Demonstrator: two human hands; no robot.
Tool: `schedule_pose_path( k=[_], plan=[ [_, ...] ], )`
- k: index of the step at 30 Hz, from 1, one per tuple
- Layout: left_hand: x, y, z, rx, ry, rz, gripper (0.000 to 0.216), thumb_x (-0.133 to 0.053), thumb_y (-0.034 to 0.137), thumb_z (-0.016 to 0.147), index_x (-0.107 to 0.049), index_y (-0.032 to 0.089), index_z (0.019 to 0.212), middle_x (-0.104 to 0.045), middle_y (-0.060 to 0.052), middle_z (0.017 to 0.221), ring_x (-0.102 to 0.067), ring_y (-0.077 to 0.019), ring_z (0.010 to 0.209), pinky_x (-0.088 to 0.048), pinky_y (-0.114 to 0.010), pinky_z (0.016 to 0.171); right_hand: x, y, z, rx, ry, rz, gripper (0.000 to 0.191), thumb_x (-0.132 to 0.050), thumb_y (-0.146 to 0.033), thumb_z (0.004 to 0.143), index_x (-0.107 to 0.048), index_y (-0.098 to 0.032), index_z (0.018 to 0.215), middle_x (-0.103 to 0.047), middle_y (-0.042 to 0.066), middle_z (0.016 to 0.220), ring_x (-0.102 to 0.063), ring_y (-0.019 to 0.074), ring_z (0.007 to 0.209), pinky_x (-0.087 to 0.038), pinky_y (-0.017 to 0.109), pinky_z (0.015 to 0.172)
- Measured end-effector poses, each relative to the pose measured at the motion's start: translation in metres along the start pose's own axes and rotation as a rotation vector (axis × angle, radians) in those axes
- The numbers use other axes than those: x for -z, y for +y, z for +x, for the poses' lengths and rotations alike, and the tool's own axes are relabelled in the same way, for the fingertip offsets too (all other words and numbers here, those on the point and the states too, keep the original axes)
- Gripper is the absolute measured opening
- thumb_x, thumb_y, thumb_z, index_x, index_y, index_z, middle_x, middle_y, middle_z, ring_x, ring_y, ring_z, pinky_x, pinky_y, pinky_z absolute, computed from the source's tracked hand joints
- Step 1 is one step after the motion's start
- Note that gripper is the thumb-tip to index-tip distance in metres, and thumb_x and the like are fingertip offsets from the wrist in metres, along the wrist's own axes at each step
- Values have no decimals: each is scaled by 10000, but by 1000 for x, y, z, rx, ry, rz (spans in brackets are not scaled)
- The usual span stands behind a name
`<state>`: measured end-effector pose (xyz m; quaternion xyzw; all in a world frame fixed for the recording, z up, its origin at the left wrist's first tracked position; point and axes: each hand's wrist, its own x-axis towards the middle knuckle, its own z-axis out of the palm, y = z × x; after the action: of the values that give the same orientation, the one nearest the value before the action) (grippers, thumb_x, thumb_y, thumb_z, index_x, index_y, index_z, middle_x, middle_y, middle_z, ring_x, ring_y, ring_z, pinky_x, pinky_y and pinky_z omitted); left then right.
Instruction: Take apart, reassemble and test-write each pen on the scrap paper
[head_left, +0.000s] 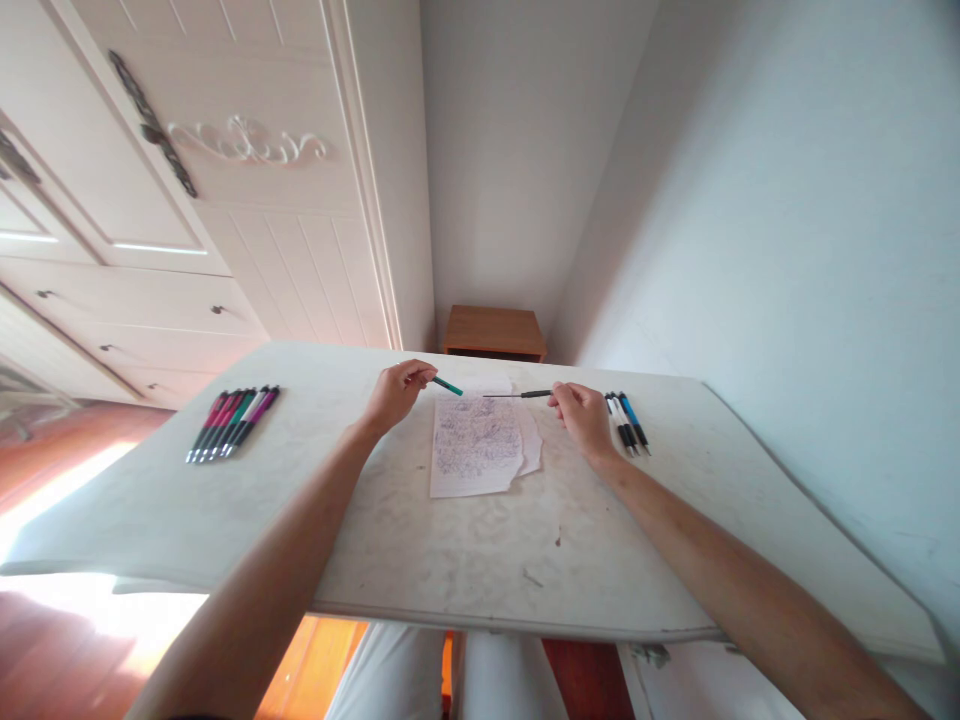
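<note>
Evenly, you reach both bare forearms forward from the near edge of the tabletop, bringing your hands in toward each other near the middle of the far edge. Your left hand is bent with its fingers curled, and its grip pinches the end of a green pen barrel that slants down to the right. Your right hand has its grip closed round the end of a black pen piece, whose thin, dark rod points left at the barrel; the two tips are close but apart.

Below them lies scribbled paper, thickly covered in blue-violet marks, with a ragged right side and another torn piece showing past it. The surface around it is pale, mottled and lightly stained.

Toward the tabletop's left edge you have a slanting row of pens in pink, green, white and purple, with black lower sections and silvery tips facing the near edge. Near the far right corner, beside your right hand, is a smaller group of white, black and blue pens.

Beyond the far edge stands a smooth brown wooden cabinet; its contents are hidden from you. At left, the cream wardrobe has carved scrollwork and closed drawers.
</note>
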<state>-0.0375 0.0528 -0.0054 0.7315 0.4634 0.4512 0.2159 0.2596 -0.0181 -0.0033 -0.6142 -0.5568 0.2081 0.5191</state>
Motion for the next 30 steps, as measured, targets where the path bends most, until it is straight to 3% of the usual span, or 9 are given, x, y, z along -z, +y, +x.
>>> schedule_pose_path(
  k=[5, 13, 19, 24, 30],
  plan=[
    [2, -9, 0, 14, -62, 26, 253, -583, 393, 791, -726, 188, 829, -728, -38, 774, -632, -175, 717, -472, -269, 680, 6, -7, 2, -5, 46, -69, 314, -498, -338, 786, -568, -196, 514, -460, -23, 412, -430, 133, 421, -300, 264, 454],
    [9, -16, 1, 24, -149, 23, 228, -610, 383, 742, -726, 190, 775, -737, -43, 786, -642, -185, 735, -478, -283, 697, 14, -7, 7, 147, 103, -255, 347, -466, -306, 777, -508, -202, 449, -377, -25, 380, -407, 135, 434, -265, 282, 481],
    [11, -14, 1, -17, -203, 73, 174, -626, 355, 714, -720, 209, 729, -724, -24, 740, -611, -167, 681, -466, -268, 656, 14, -9, 4, 320, 11, -313, 414, -455, -381, 853, -523, -200, 487, -400, -20, 414, -377, 128, 451, -272, 286, 512],
    [11, -13, 0, 9, -200, 78, 176, -677, 372, 680, -701, 204, 726, -699, -15, 690, -591, -151, 632, -469, -255, 621, 11, -7, 0, 329, -82, -267, 438, -455, -459, 878, -578, -198, 550, -430, -15, 440, -399, 136, 491, -296, 275, 519],
    [10, -13, -2, -8, -218, 64, 255, -703, 440, 689, -698, 202, 778, -717, -29, 770, -634, -171, 718, -474, -259, 635, 10, -6, -2, 334, -145, -202, 447, -465, -496, 894, -588, -195, 587, -521, 3, 527, -472, 149, 553, -354, 269, 562]
  ],
)
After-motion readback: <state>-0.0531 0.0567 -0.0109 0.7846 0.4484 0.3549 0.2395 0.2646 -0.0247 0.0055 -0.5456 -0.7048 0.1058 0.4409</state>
